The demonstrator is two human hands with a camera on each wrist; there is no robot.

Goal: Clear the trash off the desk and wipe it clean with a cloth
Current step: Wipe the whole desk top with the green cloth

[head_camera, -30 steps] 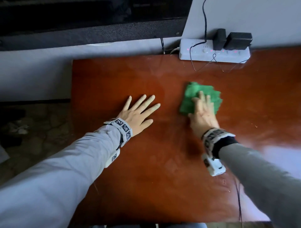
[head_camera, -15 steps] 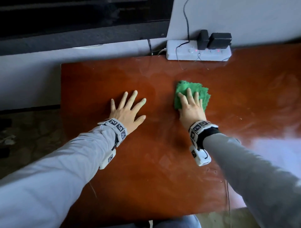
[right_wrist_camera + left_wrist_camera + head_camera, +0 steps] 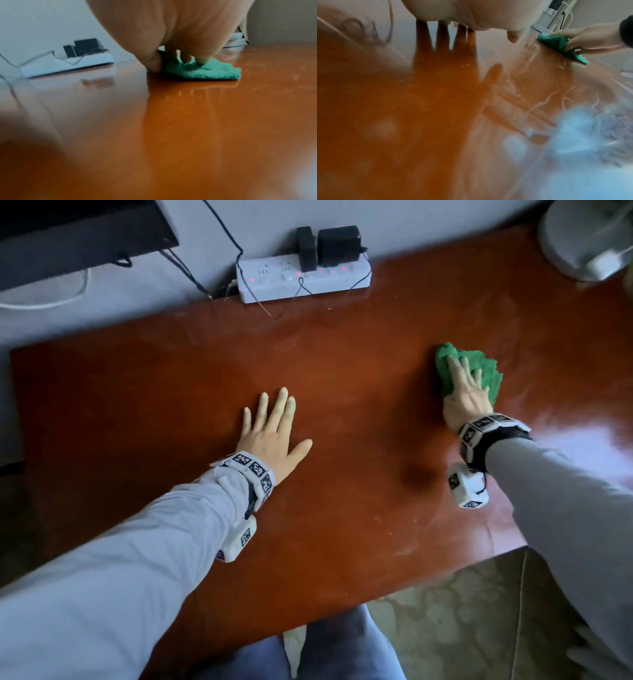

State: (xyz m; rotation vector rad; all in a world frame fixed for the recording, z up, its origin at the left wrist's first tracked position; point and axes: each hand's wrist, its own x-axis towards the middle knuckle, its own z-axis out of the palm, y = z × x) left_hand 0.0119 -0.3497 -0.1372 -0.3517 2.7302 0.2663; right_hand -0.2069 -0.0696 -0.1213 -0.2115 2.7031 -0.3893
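1. Cloth (image 3: 479,371), green and bunched, is lying on the right half of the worktop (image 3: 171,392), directly under the right hand (image 3: 464,398); its bulk is spreading ahead of and to the right of the fingers (image 3: 454,368), toward the worktop's far right end.
2. Right-hand fingers are pressing down into the cloth, and in the right wrist view the thumb (image 3: 154,63) is closing against its left edge, so the hand is lightly pinching the cloth while pushing it flat.
3. Left hand (image 3: 270,436) is lying palm-down on the bare middle of the worktop, fingers straight and slightly spread, holding nothing; it is well apart from the cloth and seems to be bracing the body.
4. Judging by this, wiping is under way and the right hand is the only 1 placed to carry the stroke on.
5. Pale smears and small crumbs (image 3: 518,94) are showing on the surface between the 2 hands and toward the near edge, so that patch is probably waiting for a pass.
6. White power strip (image 3: 305,280) with 2 black adapters plugged in is sitting at the back edge against the wall, well left of the cloth; its thin wires (image 3: 270,313) are trailing onto the wood and could snag on a stroke running back there.
7. Grey rounded object (image 3: 582,237) is standing at the far right corner, beyond the cloth; what it is cannot be told.
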